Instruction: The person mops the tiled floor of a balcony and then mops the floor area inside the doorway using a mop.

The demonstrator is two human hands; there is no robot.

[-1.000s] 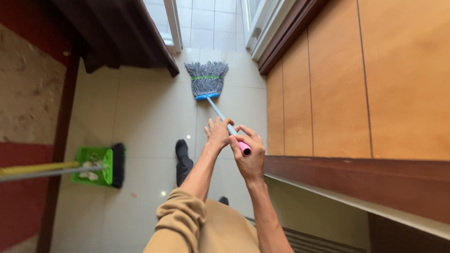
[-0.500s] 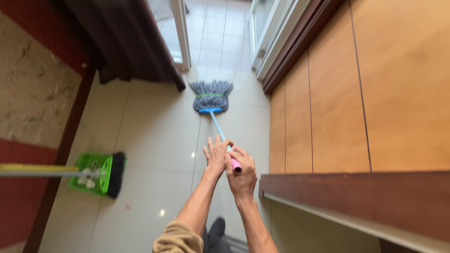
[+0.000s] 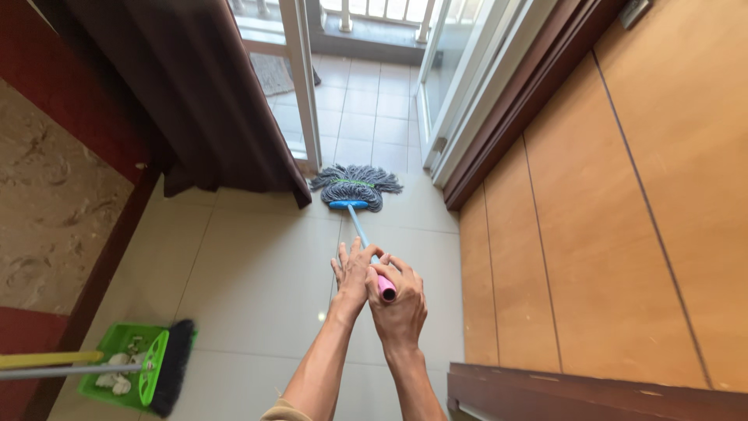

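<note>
Right hand (image 3: 399, 306): fingers wrapped tight round the pink grip at the top end of the mop handle, thumb side up, the pink tip poking out above the fist.
Left hand (image 3: 352, 270): just ahead of the right hand on the handle, fingers straight and slightly spread, laid over the pole rather than curled; whether the palm presses on it cannot be told.
Mop (image 3: 358, 187): light blue pole running away from the hands to a blue clamp and a grey string head with a green band, spread flat on the pale floor tiles (image 3: 257, 273) at the doorway.
Doorway: the mop head lies at the foot of a white door frame (image 3: 302, 86), with a tiled balcony beyond it.
Curtain (image 3: 210, 101): dark brown, hanging to the floor just left of the mop head, its hem close to the strings.
Right side: a wall of orange-brown wooden panels (image 3: 608, 218) runs close along the pole's path; a dark wooden ledge (image 3: 592, 394) juts out near the right forearm.
Left side: a green dustpan (image 3: 125, 374) holding bits of rubbish and a black-bristled brush (image 3: 173, 366) on a long handle, well apart from the mop.
</note>
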